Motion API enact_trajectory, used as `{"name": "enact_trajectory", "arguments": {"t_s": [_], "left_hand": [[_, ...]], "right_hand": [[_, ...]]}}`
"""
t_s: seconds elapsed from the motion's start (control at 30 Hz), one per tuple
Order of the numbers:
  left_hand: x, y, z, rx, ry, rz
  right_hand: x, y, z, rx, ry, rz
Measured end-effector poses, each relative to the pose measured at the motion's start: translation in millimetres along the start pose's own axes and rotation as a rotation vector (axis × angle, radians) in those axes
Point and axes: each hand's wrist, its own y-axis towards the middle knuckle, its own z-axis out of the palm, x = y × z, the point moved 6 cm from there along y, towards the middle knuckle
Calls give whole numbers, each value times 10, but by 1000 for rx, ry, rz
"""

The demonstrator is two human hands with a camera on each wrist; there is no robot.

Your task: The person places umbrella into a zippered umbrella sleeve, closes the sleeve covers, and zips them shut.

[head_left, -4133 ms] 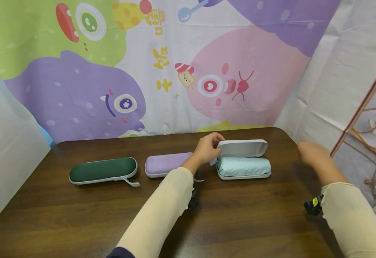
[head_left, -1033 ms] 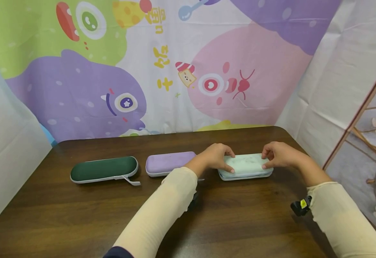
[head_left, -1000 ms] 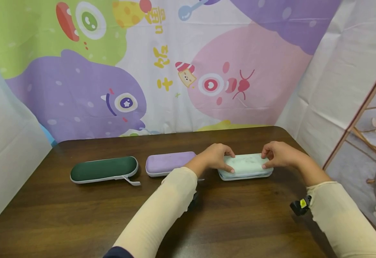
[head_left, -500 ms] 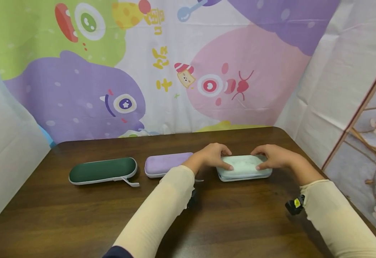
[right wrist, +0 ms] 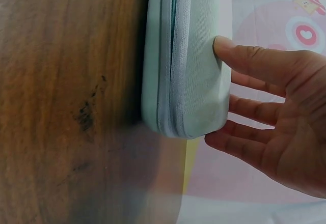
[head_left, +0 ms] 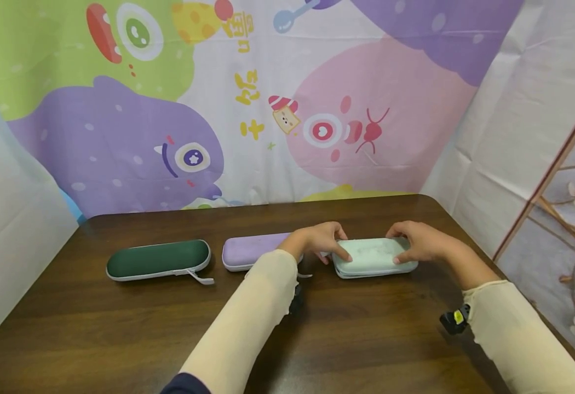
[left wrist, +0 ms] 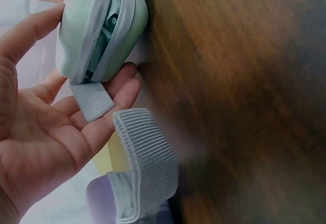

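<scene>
A mint-green zippered case [head_left: 375, 254] lies on the table at the right, its lid lowered. In the left wrist view the zipper edges stand apart, with teal fabric [left wrist: 113, 18] showing in the gap. My left hand [head_left: 319, 239] holds the case's left end, thumb on the lid and other fingers lower, beside a grey fabric tab [left wrist: 92, 101]. At the opposite end my right hand [head_left: 418, 242] grips the lid, its thumb [right wrist: 226, 48] on top and the other fingers along the far side and end.
A purple case [head_left: 250, 250] sits just left of the mint one, partly hidden by my left arm. Farther left lies a dark green case [head_left: 159, 260] with a grey strap. A cartoon-printed curtain [head_left: 258, 109] hangs behind the wooden table [head_left: 366, 339].
The mint case's lid, raised by my left hand earlier, has come down over the teal bundle. My right hand came in from the right. Lately my left fingers slid lower at the left end.
</scene>
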Motion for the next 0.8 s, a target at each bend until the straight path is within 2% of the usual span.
{"name": "enact_trajectory", "arguments": {"t_s": [0.2,0.5,0.63,0.8], "left_hand": [[13,14,60,1,-62,48],[-8,-52,185,-7,-166,113],[-33,-92,215,-26,-121,193],[-91,-134,229,-106,84,329]], "right_hand": [[27,-45,-13,-33,-17,-9],[134,-69,-77,-25,-69,-29],[188,-67,-134,-28,-95,-34],[233,-75,-175,-20,-113,-44]]}}
